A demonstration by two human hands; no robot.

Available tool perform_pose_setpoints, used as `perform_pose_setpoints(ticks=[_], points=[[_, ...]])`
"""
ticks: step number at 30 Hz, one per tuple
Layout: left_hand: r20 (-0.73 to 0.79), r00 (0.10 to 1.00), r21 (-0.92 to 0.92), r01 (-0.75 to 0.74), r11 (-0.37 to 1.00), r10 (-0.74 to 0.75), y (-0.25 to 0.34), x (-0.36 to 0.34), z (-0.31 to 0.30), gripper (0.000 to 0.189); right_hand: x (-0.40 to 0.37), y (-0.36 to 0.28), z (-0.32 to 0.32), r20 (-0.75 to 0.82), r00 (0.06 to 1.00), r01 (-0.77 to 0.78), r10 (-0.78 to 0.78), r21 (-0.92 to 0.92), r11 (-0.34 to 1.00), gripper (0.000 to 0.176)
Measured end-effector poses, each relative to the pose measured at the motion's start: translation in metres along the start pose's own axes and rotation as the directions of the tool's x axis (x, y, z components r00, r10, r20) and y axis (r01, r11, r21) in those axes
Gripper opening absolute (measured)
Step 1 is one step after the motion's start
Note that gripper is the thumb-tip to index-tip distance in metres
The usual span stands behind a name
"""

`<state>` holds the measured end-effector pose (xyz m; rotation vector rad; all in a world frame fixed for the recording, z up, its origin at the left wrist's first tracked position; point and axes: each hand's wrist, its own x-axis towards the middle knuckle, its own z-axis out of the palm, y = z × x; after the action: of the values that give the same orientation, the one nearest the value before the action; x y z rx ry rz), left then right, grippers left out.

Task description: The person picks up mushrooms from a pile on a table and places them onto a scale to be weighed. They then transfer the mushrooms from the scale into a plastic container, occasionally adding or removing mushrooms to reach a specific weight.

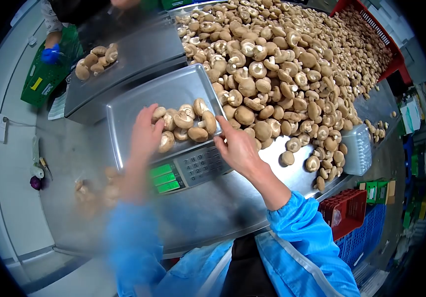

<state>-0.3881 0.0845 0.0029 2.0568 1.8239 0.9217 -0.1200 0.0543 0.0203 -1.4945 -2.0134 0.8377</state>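
Observation:
Several brown mushrooms [183, 119] lie grouped on the steel pan of a scale [138, 99]. My left hand [145, 132] is at the group's left side, blurred, with its fingers apart and touching or close to the mushrooms. At the pan's right edge is my right hand [237, 147], its fingers spread beside the rightmost mushroom; nothing shows in its grasp. Below the pan are the scale's keypad [200, 165] and green displays [165, 178].
A large mushroom pile [282, 64] spreads right of the scale. Clear plastic trays [358, 150] stand at its edge. Blurred mushrooms [86, 193] lie lower left. Across the table, a co-worker's blue-gloved hand [50, 54] is by a green crate [44, 79]. A red crate [344, 213] sits lower right.

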Motion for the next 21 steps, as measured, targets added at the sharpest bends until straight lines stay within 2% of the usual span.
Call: perform_pose_setpoints(ticks=[2,3,6,7,10,11,12,14,20,21], points=[[0.041,0.996,-0.046,0.078,0.996,-0.076,-0.005,-0.007,0.003,0.047,0.0,0.006,-0.003,-0.032,0.999,-0.009,0.009,0.011,1.0,0.053],[0.035,0.998,-0.033,0.057,0.998,-0.055,-0.008,-0.008,0.001,0.049,0.0,0.008,-0.004,-0.045,0.999,-0.013,0.013,0.017,1.0,0.053],[0.024,0.976,-0.341,0.21,0.917,-0.214,-0.005,-0.012,-0.007,0.054,0.003,0.002,-0.003,-0.161,0.987,0.036,-0.023,0.075,0.997,0.056],[-0.003,0.994,-0.206,0.109,0.973,-0.112,0.004,-0.012,-0.011,0.059,0.005,-0.003,-0.005,-0.13,0.99,0.074,-0.063,0.083,0.994,0.061],[0.105,0.988,-0.066,-0.105,0.992,0.112,0.013,-0.014,-0.01,0.069,0.012,-0.002,0.018,-0.175,0.966,0.184,-0.188,-0.042,0.982,0.069],[0.116,0.981,-0.014,-0.157,0.987,0.158,0.009,-0.016,-0.002,0.075,0.015,-0.005,0.026,-0.128,0.978,0.169,-0.167,0.005,0.986,0.076],[0.094,0.982,-0.031,-0.163,0.986,0.165,0.008,-0.017,0.005,0.076,0.018,-0.012,0.03,-0.061,0.987,0.157,-0.149,0.138,0.978,0.077],[0.05,0.984,-0.062,-0.169,0.984,0.173,0.009,-0.021,0.015,0.076,0.019,-0.014,0.054,-0.15,0.95,0.273,-0.274,-0.024,0.962,0.076],[0.031,0.99,-0.176,-0.128,0.976,0.136,0.006,-0.022,0.013,0.078,0.021,-0.007,0.049,-0.162,0.953,0.272,-0.258,0.07,0.96,0.077],[0.006,0.992,-0.202,-0.125,0.971,0.129,0.007,-0.021,0.01,0.078,0.019,-0.004,0.041,-0.161,0.965,0.236,-0.207,0.191,0.953,0.077]])
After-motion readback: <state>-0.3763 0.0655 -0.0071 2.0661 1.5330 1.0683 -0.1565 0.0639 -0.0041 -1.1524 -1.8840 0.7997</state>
